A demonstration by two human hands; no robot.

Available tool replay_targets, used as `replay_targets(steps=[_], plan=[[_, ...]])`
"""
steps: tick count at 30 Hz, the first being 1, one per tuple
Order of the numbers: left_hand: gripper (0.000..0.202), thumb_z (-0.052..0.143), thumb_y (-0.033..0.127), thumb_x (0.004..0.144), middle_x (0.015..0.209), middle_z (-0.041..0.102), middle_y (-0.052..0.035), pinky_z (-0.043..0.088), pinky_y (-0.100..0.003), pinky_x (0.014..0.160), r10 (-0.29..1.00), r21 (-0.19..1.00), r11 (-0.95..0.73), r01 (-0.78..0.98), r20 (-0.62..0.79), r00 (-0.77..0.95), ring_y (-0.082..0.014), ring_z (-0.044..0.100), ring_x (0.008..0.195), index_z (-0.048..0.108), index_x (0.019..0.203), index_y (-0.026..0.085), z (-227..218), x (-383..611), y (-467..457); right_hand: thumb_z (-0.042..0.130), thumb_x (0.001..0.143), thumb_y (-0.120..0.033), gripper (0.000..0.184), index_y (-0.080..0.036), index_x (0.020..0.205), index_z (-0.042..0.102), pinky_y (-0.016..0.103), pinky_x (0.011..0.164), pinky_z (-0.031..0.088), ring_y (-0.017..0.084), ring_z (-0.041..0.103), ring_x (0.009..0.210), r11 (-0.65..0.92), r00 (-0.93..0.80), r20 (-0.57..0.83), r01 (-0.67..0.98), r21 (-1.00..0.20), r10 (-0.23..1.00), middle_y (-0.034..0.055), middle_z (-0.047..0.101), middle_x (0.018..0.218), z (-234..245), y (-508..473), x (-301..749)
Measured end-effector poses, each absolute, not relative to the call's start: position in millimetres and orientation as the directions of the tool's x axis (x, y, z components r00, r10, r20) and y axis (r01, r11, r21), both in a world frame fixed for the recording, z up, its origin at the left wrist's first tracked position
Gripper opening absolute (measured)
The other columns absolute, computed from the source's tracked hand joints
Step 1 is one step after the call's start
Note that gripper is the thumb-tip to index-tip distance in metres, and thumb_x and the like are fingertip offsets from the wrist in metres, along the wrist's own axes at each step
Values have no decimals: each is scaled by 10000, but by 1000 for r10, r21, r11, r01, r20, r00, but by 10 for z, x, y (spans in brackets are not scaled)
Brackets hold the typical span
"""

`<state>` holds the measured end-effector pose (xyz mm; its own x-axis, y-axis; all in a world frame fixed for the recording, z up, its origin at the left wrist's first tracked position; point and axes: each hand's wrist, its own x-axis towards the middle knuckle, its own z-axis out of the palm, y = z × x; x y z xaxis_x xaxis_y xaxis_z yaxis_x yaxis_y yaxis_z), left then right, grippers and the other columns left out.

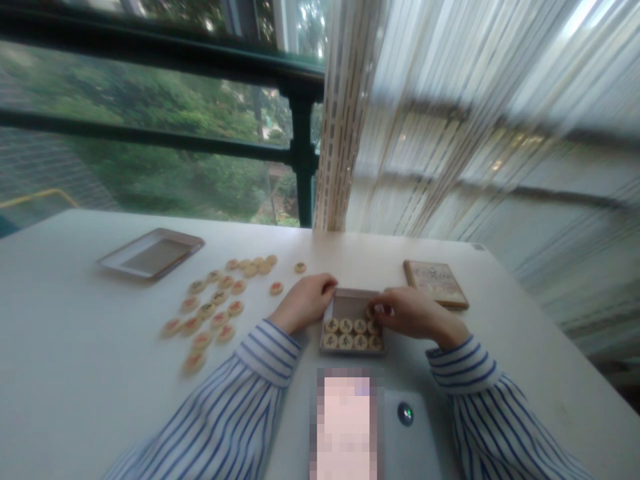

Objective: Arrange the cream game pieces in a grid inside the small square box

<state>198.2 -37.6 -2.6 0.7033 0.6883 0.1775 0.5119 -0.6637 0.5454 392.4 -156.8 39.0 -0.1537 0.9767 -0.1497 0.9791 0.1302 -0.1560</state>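
The right hand (407,312) has thumb and fingers drawn together over the far right part of the open box (350,306), seemingly pinching a xiangqi piece (369,312) by its edge. The left hand (307,300) is curled at the box's far left corner; whether it grips the wall or only rests there, I cannot tell.

Inside, two rows of seated pieces (345,326) fill the near part, dark characters up; the bare floor lies beyond them. To set a disc well, I would lower it flat against the far row, let it touch its neighbour, and release without nudging the others. A steady left hand should help stop the box sliding. The loose pieces (219,297) on the left show mixed colours, some blank side up, so those may need turning.
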Motion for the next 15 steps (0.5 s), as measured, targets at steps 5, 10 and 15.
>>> replay_targets(steps=[5, 10, 15], plan=[[267, 423, 305, 812, 929, 669, -63, 438, -257, 728, 697, 539, -657, 527, 167, 697, -185, 597, 864, 628, 940, 192, -8, 1986, -382, 463, 794, -328, 268, -283, 988, 641, 250, 647, 362, 159, 579, 734, 124, -146, -139, 979, -159, 979, 20, 659, 828, 390, -1575, 3913], [268, 420, 307, 813, 917, 670, -62, 436, -257, 735, 688, 530, -667, 524, 169, 706, -183, 595, 864, 628, 934, 190, -5, 1989, -390, 469, 797, -353, 291, -277, 1031, 624, 252, 637, 366, 162, 581, 733, 113, -134, -124, 980, -166, 983, 26, 660, 829, 403, -1589, 3912], [265, 425, 306, 810, 925, 667, -59, 434, -255, 743, 685, 535, -671, 514, 180, 706, -181, 593, 864, 626, 941, 194, -26, 1986, -387, 479, 793, -374, 289, -262, 1018, 622, 255, 616, 362, 161, 578, 712, 94, -111, -94, 981, -167, 989, 21, 661, 817, 438, -1605, 3918]])
